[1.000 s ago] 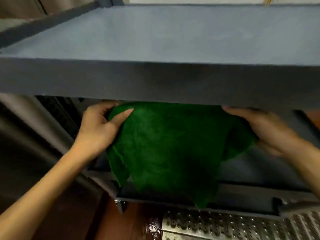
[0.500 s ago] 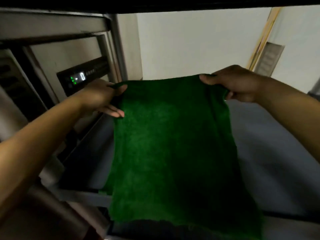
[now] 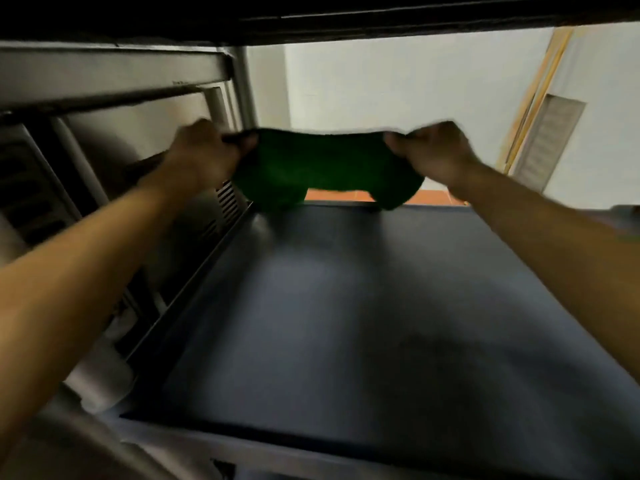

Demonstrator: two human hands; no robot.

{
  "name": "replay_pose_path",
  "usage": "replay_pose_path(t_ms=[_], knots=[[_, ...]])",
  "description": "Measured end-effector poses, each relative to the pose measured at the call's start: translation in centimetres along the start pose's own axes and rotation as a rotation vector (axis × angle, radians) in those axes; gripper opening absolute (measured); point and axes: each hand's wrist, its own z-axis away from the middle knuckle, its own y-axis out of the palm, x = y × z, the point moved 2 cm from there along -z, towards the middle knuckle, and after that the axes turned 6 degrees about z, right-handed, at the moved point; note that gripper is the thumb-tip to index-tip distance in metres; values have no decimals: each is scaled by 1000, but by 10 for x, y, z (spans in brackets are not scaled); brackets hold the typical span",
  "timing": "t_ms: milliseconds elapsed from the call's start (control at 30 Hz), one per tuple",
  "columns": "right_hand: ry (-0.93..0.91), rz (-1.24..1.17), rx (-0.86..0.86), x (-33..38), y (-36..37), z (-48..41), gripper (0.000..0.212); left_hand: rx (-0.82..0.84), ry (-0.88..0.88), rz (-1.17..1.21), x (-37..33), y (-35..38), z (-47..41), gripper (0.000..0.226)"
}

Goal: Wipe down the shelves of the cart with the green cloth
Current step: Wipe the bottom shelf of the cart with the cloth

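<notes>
The green cloth [image 3: 325,164] is held at both ends. One end is bunched in the left grip [image 3: 204,154], whose fingers are curled round it, and the other is clenched in the right grip [image 3: 436,150]. Between the two grips the cloth is stretched, so that its long axis runs from side to side, across the width of the shelf [image 3: 346,306] and parallel to its far edge. The cloth hangs just below the grips. Its two lower corners droop to the far rim of the shelf, but whether they touch it cannot be told through the blur. Under the middle of the hem a strip of orange floor [image 3: 337,195] is seen.

Both grips are extended to about the same depth beneath the upper shelf [image 3: 311,15], so neither is nearer to the work. The dark surface of the shelf lies below the grips and runs from them back toward the person. The coming move is judged to turn on this: the cloth is set crosswise at the far end, and the whole surface to be wiped lies on the near side of it. The cloth would need to be lowered flat and drawn back. A steel appliance [image 3: 104,133] stands just left of the left grip, where a snag could be risked.
</notes>
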Motion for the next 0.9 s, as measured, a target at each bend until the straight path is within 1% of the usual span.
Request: replay_pose_path(t_ms=[67,133,200,233,267,333,400,467,600,700,900], knots=[[-47,198,132,-19,28,16,47,51,80,-206,22,24,13,50],[-121,337,303,-34,55,34,45,238,62,-244,38,52,28,41],[-171,369,444,-48,80,51,43,455,22,-284,51,77,42,33],[-183,376,503,-54,90,58,44,526,24,-308,57,87,48,33],[-193,395,550,-58,98,64,49,557,32,-331,63,96,55,37],[-208,462,591,-65,109,70,57,522,59,-339,72,106,65,42],[-196,477,555,-67,111,71,52,472,67,-364,76,109,74,41],[-171,447,523,-69,105,72,46,472,60,-334,74,109,81,40],[-131,380,552,-79,82,90,45,486,76,-235,64,105,97,35],[-130,362,562,-85,60,109,44,473,109,-230,52,106,116,29],[-122,354,535,-101,15,151,42,497,153,-259,22,119,157,44]])
